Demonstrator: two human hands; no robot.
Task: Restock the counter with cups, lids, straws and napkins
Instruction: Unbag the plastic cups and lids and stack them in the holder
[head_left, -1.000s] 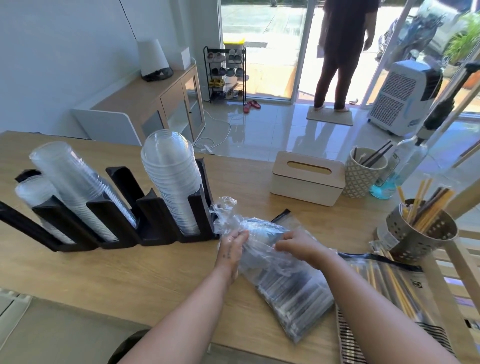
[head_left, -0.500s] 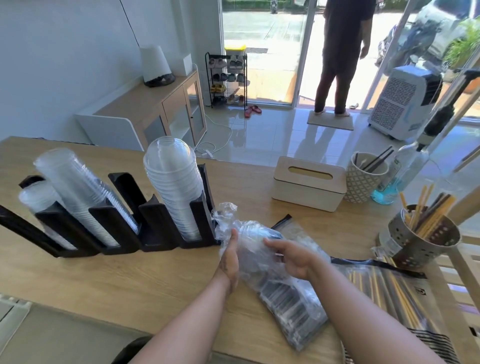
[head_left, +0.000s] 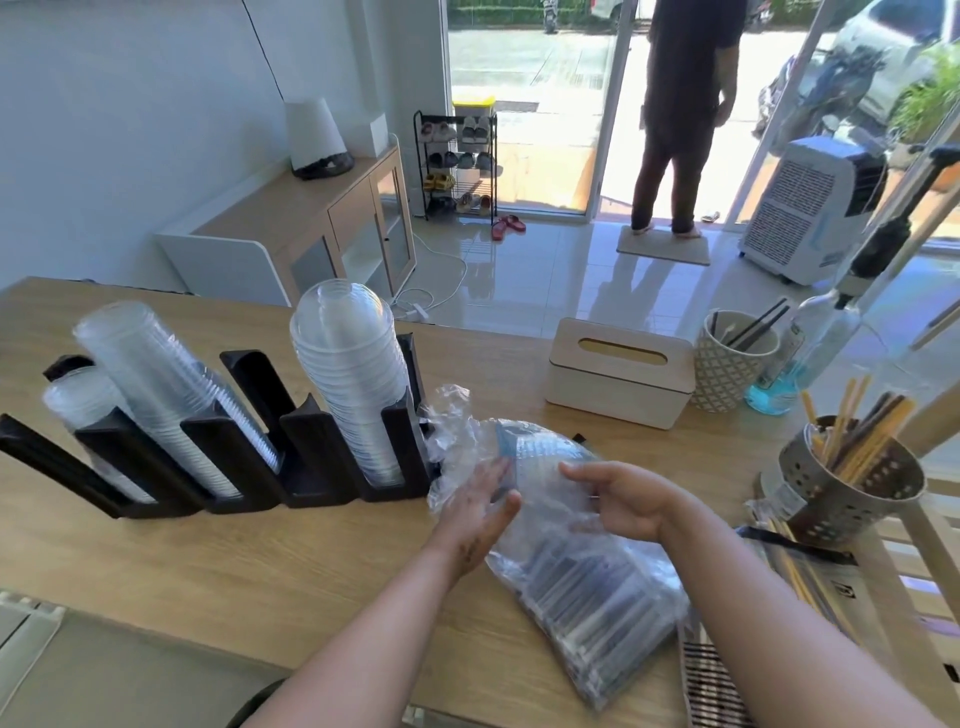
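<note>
Two hands on the bag of straws (head_left: 587, 592) right now; it's lying on the wooden counter (head_left: 208, 571) straight in front of me. My left hand (head_left: 480, 514) is pressed against its 9 o'clock side, fingers pretty much straight, thumb sticking out. My right hand (head_left: 623, 501), up near the 12 o'clock end, has its fingers curled into the loose plastic, gripping it. The black rack (head_left: 322, 452) with cups (head_left: 171, 395) and dome lids (head_left: 353, 379) sits at 10 o'clock of the bag. Tissue box (head_left: 621, 371) at 12, metal holder (head_left: 857, 483) with yellow straws at 3.
</note>
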